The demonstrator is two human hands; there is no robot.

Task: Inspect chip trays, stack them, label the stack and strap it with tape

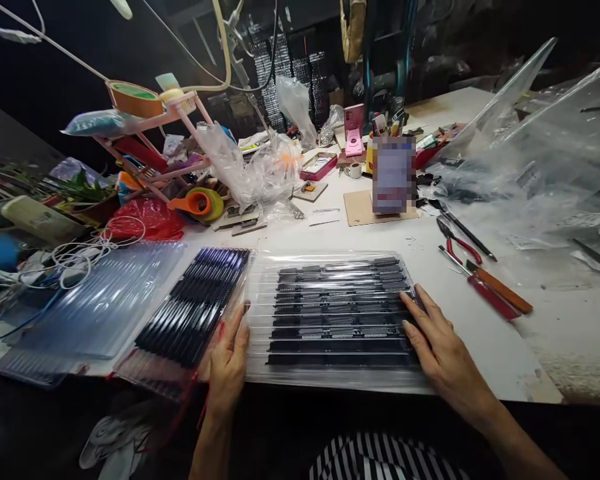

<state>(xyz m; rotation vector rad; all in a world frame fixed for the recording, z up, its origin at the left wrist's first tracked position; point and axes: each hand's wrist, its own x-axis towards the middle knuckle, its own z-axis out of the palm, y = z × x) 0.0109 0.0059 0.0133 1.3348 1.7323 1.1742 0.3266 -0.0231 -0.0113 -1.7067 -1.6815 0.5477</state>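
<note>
A clear plastic tray (260,320) lies in front of me, its ribbed channels filled with rows of black comb-toothed strips (340,310). My left hand (229,363) grips the tray's left edge, thumb and fingers close together; a small dark bit shows at the fingertips. At the right end, my right hand (443,350) holds the tray, with the thumb and fingers resting over the ends of the strips. Part of the tray's right edge is hidden under that hand. Just left of my left hand lies a bundle of glossy black strips (193,303) on clear plastic.
Stacked clear trays (100,300) lie at the left under a white cable (87,250). Red-handled pliers (460,247) and a red-handled tool (495,293) lie at the right. Plastic bags (535,200), a tape dispenser (200,202) and a blurred-out screen (393,175) stand farther back.
</note>
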